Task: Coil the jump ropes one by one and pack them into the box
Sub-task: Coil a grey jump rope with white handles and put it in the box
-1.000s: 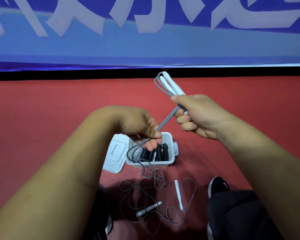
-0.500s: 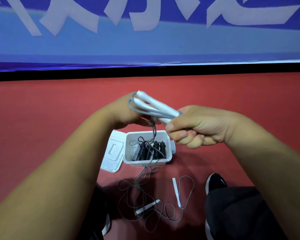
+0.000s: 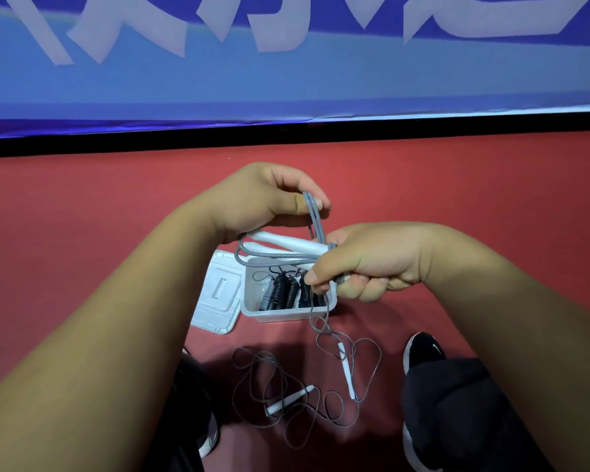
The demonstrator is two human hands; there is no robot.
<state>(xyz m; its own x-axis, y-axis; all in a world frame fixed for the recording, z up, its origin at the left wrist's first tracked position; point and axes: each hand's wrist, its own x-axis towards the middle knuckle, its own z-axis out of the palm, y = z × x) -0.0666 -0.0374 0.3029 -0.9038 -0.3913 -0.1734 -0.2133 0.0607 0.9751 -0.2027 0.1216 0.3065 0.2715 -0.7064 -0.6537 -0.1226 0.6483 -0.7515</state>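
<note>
My right hand [image 3: 365, 264] grips a grey jump rope by its two white handles [image 3: 283, 240], which lie side by side pointing left. My left hand [image 3: 263, 199] is above them and pinches a loop of the grey cord [image 3: 315, 221] between thumb and fingers. The cord's loose end hangs from my right hand down past the white box [image 3: 286, 315]. That box stands open on the red floor and holds black coiled ropes [image 3: 286, 291]. Another grey rope with white handles [image 3: 288, 401] lies tangled on the floor below the box.
The box's white lid [image 3: 218, 294] lies flat against its left side. My black shoes [image 3: 421, 350] and dark trousers frame the tangled rope on both sides. A blue banner with a black strip runs along the far edge of the floor.
My right hand dropped lower and swung the handles from upright to lying level. My left hand rose from the box and took the cord above the handles.
</note>
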